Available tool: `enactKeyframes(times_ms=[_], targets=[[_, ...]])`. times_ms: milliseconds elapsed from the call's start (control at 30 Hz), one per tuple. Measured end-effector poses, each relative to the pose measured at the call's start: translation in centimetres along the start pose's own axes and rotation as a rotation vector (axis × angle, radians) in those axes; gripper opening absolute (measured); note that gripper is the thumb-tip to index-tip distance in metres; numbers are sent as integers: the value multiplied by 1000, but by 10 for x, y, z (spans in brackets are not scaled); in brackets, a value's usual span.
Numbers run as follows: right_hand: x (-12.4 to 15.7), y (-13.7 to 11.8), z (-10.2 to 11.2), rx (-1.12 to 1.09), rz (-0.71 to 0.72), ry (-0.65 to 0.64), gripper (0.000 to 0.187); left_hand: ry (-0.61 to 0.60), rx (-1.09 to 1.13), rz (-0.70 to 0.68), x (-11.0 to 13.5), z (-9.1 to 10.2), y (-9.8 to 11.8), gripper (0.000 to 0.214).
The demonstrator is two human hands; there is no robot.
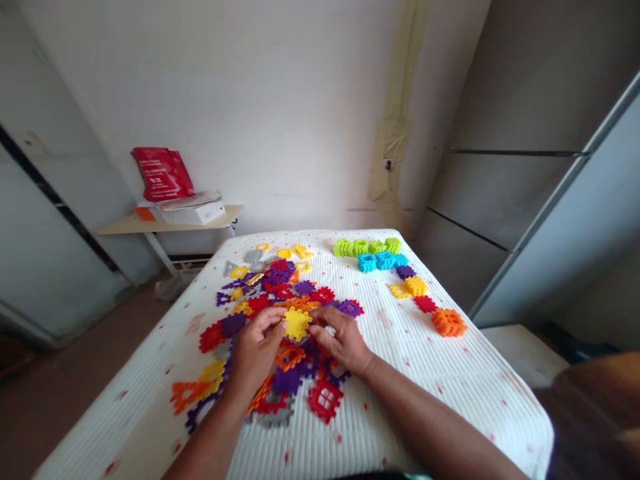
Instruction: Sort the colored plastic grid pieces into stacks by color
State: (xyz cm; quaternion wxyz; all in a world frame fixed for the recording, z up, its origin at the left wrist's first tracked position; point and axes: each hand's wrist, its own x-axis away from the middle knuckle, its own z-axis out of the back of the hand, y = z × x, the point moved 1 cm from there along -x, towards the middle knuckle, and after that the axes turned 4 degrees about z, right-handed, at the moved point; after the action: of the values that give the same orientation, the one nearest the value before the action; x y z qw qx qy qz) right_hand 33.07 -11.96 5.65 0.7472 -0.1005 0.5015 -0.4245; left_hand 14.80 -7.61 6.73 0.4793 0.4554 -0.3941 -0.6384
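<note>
A yellow toothed building tile (297, 324) is held up between my two hands, above a loose pile of plastic tiles. My left hand (259, 340) pinches its left edge between thumb and fingers. At its right edge, my right hand (343, 338) has thumb and fingers closed on it. Under and around the hands lie purple (287, 381), red (326, 399), orange (189, 395), yellow and grey tiles, many overlapping. Part of the pile is hidden by my hands and forearms.
On the table's right side stand sorted stacks: green (361, 247), blue (385, 261), purple (405, 272), yellow (416, 287), red (425, 304) and orange (449, 323). A ribbed white cloth (390, 373) covers the table. Red bags (161, 175) rest on a side table (165, 225) at left.
</note>
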Motion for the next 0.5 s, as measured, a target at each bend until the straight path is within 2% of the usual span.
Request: enactKeyframes(times_ms=[200, 333, 400, 500], targets=[[-1, 4, 7, -45, -75, 89, 11, -18, -181, -105, -3, -16, 3, 20], [-3, 9, 17, 16, -26, 79, 8, -22, -271, -247, -5, -22, 10, 16], [-4, 18, 27, 96, -2, 80, 9, 6, -312, -325, -7, -21, 13, 20], [-1, 42, 48, 239, -51, 116, 10, 72, -399, -418, -12, -10, 14, 21]])
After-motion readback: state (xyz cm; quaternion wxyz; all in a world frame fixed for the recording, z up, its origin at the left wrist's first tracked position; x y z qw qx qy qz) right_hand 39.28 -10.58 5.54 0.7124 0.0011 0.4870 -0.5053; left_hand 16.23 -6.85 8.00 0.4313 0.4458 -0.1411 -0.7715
